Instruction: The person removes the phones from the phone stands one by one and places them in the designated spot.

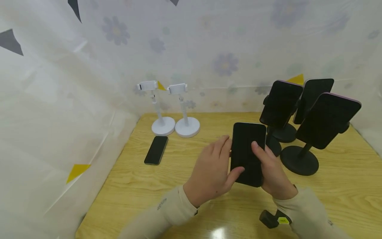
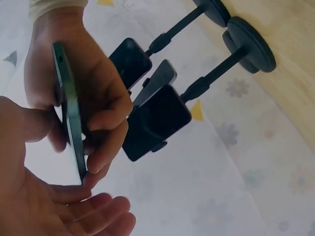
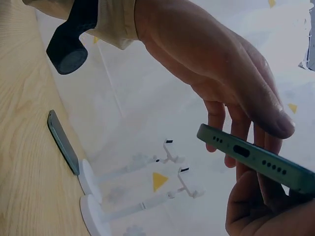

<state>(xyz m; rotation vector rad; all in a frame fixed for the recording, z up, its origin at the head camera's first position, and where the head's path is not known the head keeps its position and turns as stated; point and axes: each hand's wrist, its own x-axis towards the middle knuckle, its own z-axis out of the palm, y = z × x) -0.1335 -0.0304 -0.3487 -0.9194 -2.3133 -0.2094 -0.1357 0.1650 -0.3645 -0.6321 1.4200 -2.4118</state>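
A smartphone (image 1: 248, 154) with a dark screen is held up between both hands over the table. The right hand (image 1: 273, 172) grips its right side, thumb across the screen and fingers behind. On the other side, the left hand (image 1: 210, 169) pinches the lower left edge, its thumb on the front and its fingers reaching toward the back. In the right wrist view, the phone's bottom edge (image 3: 241, 151) shows a charging port and speaker holes. The left wrist view has the phone nearly edge-on, with the left hand's fingers (image 2: 98, 216) loosely extended below it.
Three black stands at the right hold phones, the nearest phone (image 1: 328, 121) beside the right hand. Two white stands (image 1: 187, 127) with white clamps stand at the back left. Another phone (image 1: 156, 150) lies flat before them on the wooden table (image 1: 125, 199). Patterned sheeting (image 1: 209, 43) surrounds the table.
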